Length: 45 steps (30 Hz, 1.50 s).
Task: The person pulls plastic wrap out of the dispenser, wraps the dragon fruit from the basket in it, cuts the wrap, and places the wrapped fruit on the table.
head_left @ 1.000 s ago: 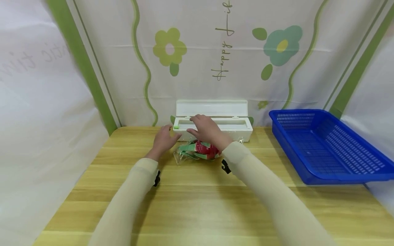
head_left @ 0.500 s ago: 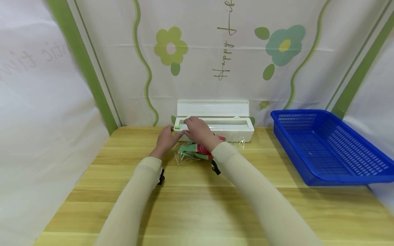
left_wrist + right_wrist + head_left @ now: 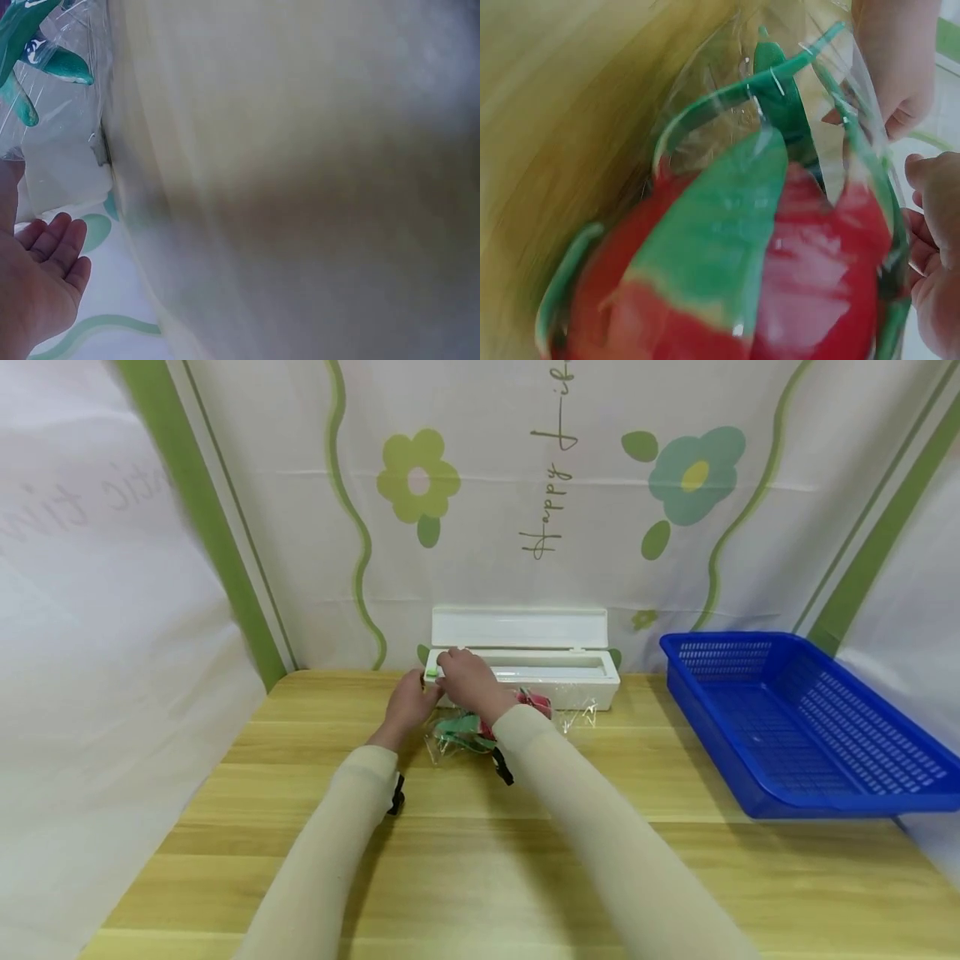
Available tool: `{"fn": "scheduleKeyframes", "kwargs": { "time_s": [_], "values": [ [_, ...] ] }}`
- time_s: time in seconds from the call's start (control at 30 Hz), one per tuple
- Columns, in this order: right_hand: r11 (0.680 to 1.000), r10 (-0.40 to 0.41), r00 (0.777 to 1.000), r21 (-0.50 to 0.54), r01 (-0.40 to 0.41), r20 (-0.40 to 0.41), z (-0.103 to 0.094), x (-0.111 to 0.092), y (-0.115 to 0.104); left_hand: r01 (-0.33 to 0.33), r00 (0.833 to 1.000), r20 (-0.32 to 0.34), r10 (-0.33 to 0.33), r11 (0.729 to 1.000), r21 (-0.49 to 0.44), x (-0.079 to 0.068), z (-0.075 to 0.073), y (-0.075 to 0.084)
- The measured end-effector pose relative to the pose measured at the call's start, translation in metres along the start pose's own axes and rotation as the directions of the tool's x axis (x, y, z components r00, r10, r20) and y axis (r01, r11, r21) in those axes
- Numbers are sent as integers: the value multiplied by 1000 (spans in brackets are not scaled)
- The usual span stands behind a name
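While one clear-wrapped red-and-green fruit (image 3: 457, 727) is lying on the table (image 3: 450, 868), the left grip (image 3: 408, 705) is extending unclenched to its left; the right grip (image 3: 468, 680) is bending by a green tab (image 3: 432, 673), hold indiscernible; one lid-up white box (image 3: 547, 680) is standing behind.

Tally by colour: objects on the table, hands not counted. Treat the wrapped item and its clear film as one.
White: 1 (open-lidded box)
Red and green: 1 (film-wrapped item)
Blue: 1 (mesh-sided basket)
Total: 3
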State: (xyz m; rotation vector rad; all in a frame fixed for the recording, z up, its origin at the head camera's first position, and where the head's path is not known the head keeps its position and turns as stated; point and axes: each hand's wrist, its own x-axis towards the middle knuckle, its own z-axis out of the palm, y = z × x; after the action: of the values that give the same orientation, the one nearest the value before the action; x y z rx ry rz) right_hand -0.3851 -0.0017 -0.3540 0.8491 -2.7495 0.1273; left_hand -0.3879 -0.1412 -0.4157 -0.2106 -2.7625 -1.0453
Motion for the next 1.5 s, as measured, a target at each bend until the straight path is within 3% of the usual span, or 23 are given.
{"fn": "scheduleKeyframes", "kwargs": {
  "time_s": [0.3,0.5,1.2,1.5],
  "values": [
    [1000,-14,999,-20,14,-30,12,13,-7,-19,1000,-21,18,999,-36,1,2,0],
    [999,-13,1000,-47,12,-11,17,19,-12,-9,1000,-22,9,1000,2,1,2,1],
    [956,28,999,-292,-19,26,24,20,-12,-1,1000,-17,2,999,46,1,3,5],
    [948,51,998,-317,-37,37,23,18,-12,1,1000,-14,-1,1000,27,0,2,5]
  ]
}}
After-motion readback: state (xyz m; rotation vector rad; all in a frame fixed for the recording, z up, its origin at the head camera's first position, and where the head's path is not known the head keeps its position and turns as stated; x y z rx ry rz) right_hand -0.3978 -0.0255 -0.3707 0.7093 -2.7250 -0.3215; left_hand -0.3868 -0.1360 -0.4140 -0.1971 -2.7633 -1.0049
